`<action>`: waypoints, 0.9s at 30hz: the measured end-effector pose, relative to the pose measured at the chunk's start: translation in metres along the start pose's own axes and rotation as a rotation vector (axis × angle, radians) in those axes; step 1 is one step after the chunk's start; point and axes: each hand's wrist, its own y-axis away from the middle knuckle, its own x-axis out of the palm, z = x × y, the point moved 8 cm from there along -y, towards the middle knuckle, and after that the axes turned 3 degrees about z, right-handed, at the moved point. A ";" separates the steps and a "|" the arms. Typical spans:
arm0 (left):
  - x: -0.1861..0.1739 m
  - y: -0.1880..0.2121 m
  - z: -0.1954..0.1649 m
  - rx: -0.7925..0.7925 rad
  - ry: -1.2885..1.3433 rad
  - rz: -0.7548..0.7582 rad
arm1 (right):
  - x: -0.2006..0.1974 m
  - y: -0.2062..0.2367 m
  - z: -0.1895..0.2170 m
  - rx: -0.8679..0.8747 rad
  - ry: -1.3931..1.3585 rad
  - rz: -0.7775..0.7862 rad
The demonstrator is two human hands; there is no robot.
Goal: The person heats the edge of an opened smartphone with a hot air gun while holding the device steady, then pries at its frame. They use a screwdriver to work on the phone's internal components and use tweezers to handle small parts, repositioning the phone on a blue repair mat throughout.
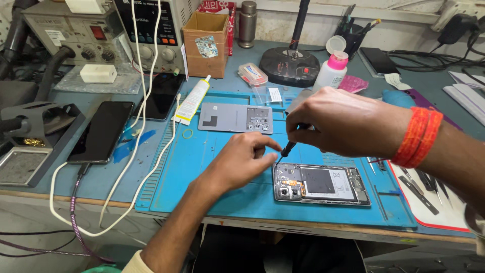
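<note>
We see an opened grey smartphone with its back removed (pixel 321 184) lying flat on the blue silicone repair mat (pixel 212 187), which covers the counter (pixel 151 101); we take this phone as our landmark. The right hand (pixel 348 124), just above the phone's upper left corner, is closed on a slim black-handled screwdriver (pixel 289 147), whose tip slants down toward that corner; an orange thread band (pixel 418 137) circles the wrist. The left hand (pixel 242 159), just left of the phone, has its fingers curled together, thumb and forefinger meeting beside the tool's tip; we cannot tell whether they pinch anything. Beyond the phone, farther up the mat, lies the detached grey back cover (pixel 235 118), inner face up. Left of that cover we note a white tube of adhesive (pixel 192 100) lying slantwise. Well left of the phone, a dark smartphone with a black screen (pixel 101 131) rests on the counter with a cable plugged in. A white bottle with a pink cap (pixel 332 70) stands behind the phone, near the right hand.
</note>
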 end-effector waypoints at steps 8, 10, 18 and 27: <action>-0.009 0.007 0.019 -0.083 0.919 0.010 | 0.013 0.003 -0.029 0.270 0.031 0.042; -0.014 0.012 0.025 -0.115 0.968 -0.059 | 0.011 0.002 -0.021 0.140 0.025 -0.012; -0.085 0.029 0.027 0.088 0.768 -0.411 | 0.027 0.016 -0.052 0.512 0.107 0.271; -0.098 0.034 0.045 -0.141 -0.120 -0.319 | -0.012 0.005 0.028 -0.315 0.073 -0.200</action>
